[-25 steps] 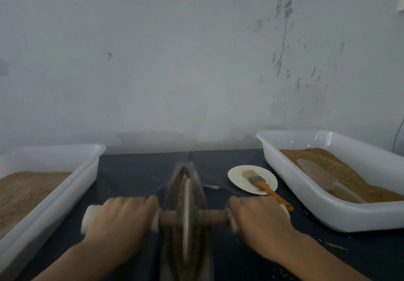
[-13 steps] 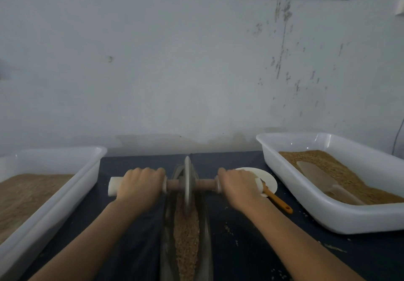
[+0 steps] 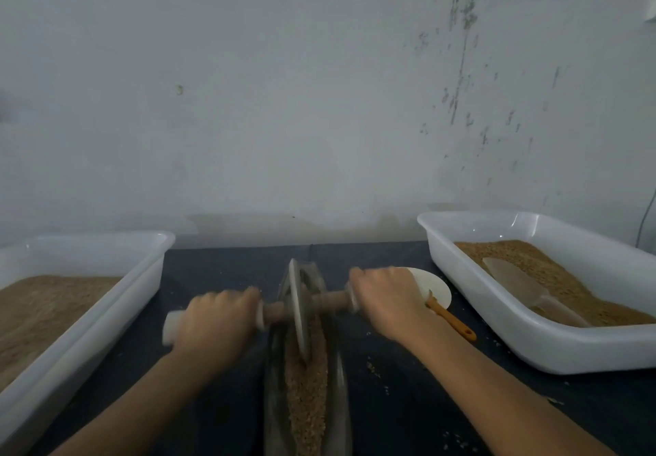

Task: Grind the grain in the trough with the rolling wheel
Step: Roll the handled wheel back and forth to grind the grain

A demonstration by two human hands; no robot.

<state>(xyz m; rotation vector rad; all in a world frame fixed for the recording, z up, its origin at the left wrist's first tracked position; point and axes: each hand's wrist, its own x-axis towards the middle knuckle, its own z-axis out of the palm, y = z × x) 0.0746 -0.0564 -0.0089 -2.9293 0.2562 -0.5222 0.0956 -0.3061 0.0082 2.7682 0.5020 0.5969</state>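
Both hands are wrapped around the axle handles of the rolling wheel: the left hand curls over the white grip on its side, the right hand over the grip on the other, and the disc stands between them, tilted a little with the right end of the axle further away. The wheel's edge sits down in the trough, which runs from between the hands back toward the person, near its far end. The grain in the trough nearer than the hands looks coarse and whole-kernelled, though motion blur makes the texture hard to judge, so grinding seems underway with many passes left. A few kernels lie scattered on the bench below the right forearm. Beyond the right hand sits a white plate with an orange-handled brush; further right, a white tub of grain holds a scoop. Left of the left hand stands another tub.
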